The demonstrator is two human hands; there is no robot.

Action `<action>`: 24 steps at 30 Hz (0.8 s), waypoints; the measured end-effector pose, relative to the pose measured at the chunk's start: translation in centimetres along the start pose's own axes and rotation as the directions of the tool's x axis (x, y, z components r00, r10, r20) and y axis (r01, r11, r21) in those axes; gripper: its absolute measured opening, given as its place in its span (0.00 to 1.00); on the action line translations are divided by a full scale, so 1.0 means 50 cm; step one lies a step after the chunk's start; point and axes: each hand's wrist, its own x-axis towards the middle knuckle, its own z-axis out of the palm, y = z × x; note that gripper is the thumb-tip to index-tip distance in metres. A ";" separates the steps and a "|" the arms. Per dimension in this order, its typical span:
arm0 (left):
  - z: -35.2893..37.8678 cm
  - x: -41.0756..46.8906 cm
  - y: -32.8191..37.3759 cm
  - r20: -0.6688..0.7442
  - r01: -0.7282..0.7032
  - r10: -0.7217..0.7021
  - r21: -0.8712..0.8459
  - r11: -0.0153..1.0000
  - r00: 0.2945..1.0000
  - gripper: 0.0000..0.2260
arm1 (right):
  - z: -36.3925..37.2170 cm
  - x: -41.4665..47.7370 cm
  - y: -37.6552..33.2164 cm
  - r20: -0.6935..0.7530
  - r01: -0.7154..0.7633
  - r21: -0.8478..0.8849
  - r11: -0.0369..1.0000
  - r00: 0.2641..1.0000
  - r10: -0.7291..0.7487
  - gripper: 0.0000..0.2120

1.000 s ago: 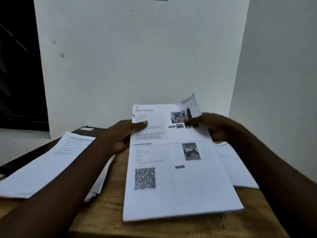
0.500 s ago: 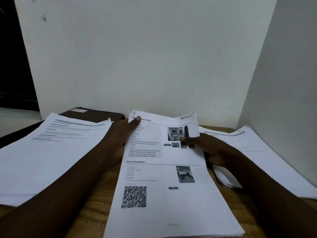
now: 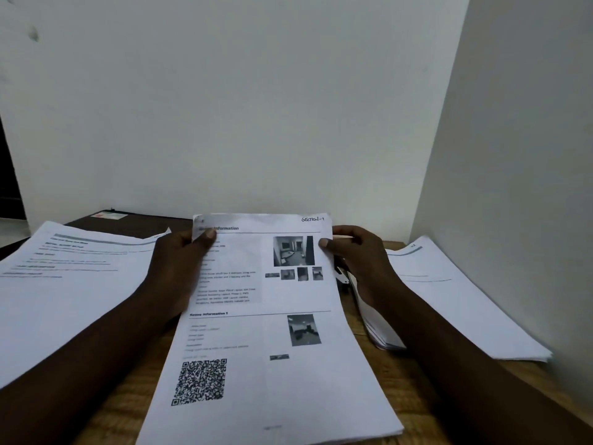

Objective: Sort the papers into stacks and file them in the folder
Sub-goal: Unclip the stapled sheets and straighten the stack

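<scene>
Left hand point(image 3: 179, 268) grips the upper left corner of the middle stack of papers point(image 3: 256, 332), thumb laid on the top sheet over the heading and the other fingers hidden beneath. To its left, a separate left stack point(image 3: 64, 284) lies on the wooden counter point(image 3: 106, 412), partly overlying a dark folder point(image 3: 134, 223) whose far edge shows against the wall; its long axis runs from the near left toward the far right, with the printed heading at the far end. The middle stack runs lengthwise away from the person, its top edge toward the wall and its bottom edge nearest the camera, tilted slightly so the near end fans right. Its top sheet carries a handwritten "SECTION-1" at the upper right, several small photographs and a QR code low on the left. Right hand point(image 3: 362, 261) pinches the upper right edge of that same stack, thumb on the face beside the largest photograph and fingers curled behind. Just beyond this hand, a further right stack point(image 3: 449, 300) lies flat along the side wall, its long axis angled from the far left to the near right, and more sheets sit under the right wrist.
</scene>
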 end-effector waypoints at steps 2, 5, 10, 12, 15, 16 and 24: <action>0.001 -0.001 -0.002 -0.007 -0.006 0.006 -0.007 1.000 1.000 0.06 | 0.004 0.004 0.005 -0.072 0.023 -0.079 0.997 0.997 -0.029 0.13; 0.000 -0.001 -0.007 -0.008 -0.023 0.023 0.003 1.000 1.000 0.06 | 0.010 0.001 0.006 -0.118 0.037 -0.181 0.983 0.991 -0.059 0.12; -0.007 0.006 -0.015 0.000 -0.052 0.052 0.014 0.999 0.999 0.06 | 0.018 -0.006 0.001 -0.133 0.067 -0.246 0.967 0.986 -0.102 0.12; -0.010 0.008 -0.016 0.000 -0.055 0.055 0.027 0.998 0.999 0.06 | 0.019 -0.010 0.000 -0.144 0.088 -0.274 0.958 0.981 -0.132 0.11; -0.009 0.009 -0.017 -0.002 -0.077 0.077 0.057 0.995 0.997 0.07 | 0.019 -0.013 0.001 -0.143 0.127 -0.308 0.943 0.974 -0.178 0.11; -0.008 0.008 -0.016 -0.008 -0.088 0.089 0.068 0.994 0.996 0.07 | 0.020 -0.014 0.002 -0.136 0.144 -0.324 0.935 0.971 -0.197 0.12; -0.009 0.002 -0.012 -0.030 -0.081 0.083 0.054 0.995 0.996 0.09 | 0.029 -0.026 -0.003 -0.204 0.196 -0.487 0.851 0.922 -0.329 0.08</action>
